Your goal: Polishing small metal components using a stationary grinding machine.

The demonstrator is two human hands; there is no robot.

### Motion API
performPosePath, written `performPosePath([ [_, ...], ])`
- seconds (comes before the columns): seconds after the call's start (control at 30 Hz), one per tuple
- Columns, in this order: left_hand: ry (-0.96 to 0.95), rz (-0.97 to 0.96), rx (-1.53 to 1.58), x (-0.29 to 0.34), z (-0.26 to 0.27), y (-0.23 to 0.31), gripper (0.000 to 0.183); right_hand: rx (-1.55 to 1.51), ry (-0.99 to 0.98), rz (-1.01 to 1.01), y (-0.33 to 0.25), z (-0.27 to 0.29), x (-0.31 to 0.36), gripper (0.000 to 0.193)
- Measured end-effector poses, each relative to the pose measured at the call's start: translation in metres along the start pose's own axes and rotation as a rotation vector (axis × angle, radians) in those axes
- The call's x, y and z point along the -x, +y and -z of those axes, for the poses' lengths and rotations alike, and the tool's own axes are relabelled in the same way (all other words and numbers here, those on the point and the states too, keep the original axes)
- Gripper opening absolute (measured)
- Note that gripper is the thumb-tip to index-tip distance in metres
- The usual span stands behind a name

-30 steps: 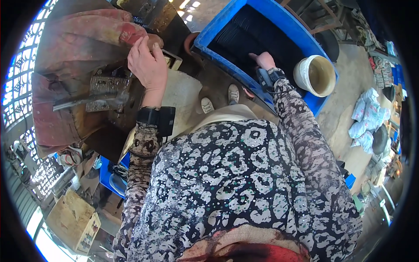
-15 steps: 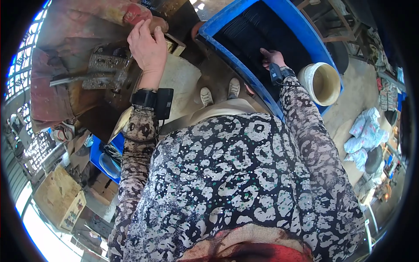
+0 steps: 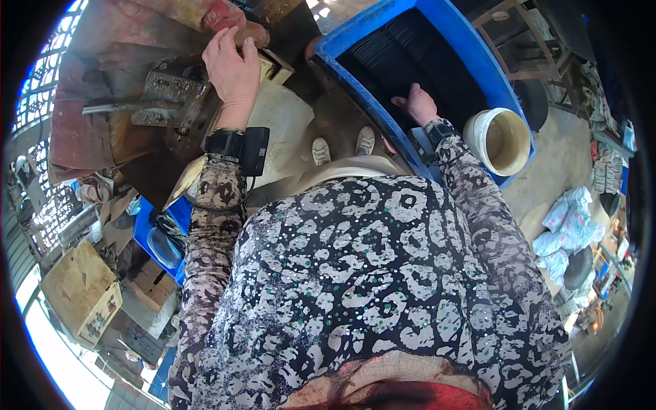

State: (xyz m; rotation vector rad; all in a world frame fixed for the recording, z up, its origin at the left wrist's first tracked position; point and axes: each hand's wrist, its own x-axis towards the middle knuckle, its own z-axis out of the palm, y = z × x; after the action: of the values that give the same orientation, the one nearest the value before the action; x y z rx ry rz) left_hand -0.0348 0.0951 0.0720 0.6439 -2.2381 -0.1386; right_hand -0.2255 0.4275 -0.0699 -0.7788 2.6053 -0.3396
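Note:
My left hand point(image 3: 234, 72) is at the upper left, with its fingers stretched out, lying against a rounded, red-and-brown worn part point(image 3: 232, 24) of a machine. Beside it is a grimy metal block point(image 3: 171, 92) with a metal bar point(image 3: 130, 107) sticking out to the left. My right hand point(image 3: 418, 106) is low inside a blue bin point(image 3: 369, 102), thumb and forefinger apart. Rows of thin black pieces point(image 3: 403, 44) fill much of that bin. Nothing shows between the visible fingers; the lower fingers are partly hidden.
A whitish bucket point(image 3: 476, 133) sits at the bin's near right corner. Stained red cloth point(image 3: 78, 123) hangs at the left. A wooden frame point(image 3: 533, 41) stands beyond the bin, and pale bags point(image 3: 570, 219) lie on the floor at right. At lower left are a second blue bin point(image 3: 145, 236) and a worn box point(image 3: 82, 290).
My right hand has turned and drawn slightly nearer within the bin, with its thumb and forefinger now spread. My left hand stays at the worn part. The whole view has shifted slightly.

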Motion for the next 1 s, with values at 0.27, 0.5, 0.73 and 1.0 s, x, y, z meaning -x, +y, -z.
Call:
performPosePath([
  [0.27, 0.004, -0.013, -0.006, -0.001, -0.003, 0.002, 0.034, 0.059, 0.053, -0.013, 0.000, -0.013, 0.001, 0.058],
  [0.5, 0.068, 0.020, 0.111, 0.007, 0.013, -0.014, 0.032, 0.022, -0.166, -0.017, -0.008, 0.001, -0.010, 0.062],
  [0.73, 0.132, 0.195, 0.073, 0.072, 0.088, -0.033, 0.034, -0.242, -0.119, -0.144, -0.014, 0.005, -0.033, 0.050],
  [1.0, 0.348, 1.001, 0.869, 0.137, 0.150, -0.032, 0.022, -0.982, 0.228, 0.137, -0.106, 0.070, -0.030, 0.031],
])
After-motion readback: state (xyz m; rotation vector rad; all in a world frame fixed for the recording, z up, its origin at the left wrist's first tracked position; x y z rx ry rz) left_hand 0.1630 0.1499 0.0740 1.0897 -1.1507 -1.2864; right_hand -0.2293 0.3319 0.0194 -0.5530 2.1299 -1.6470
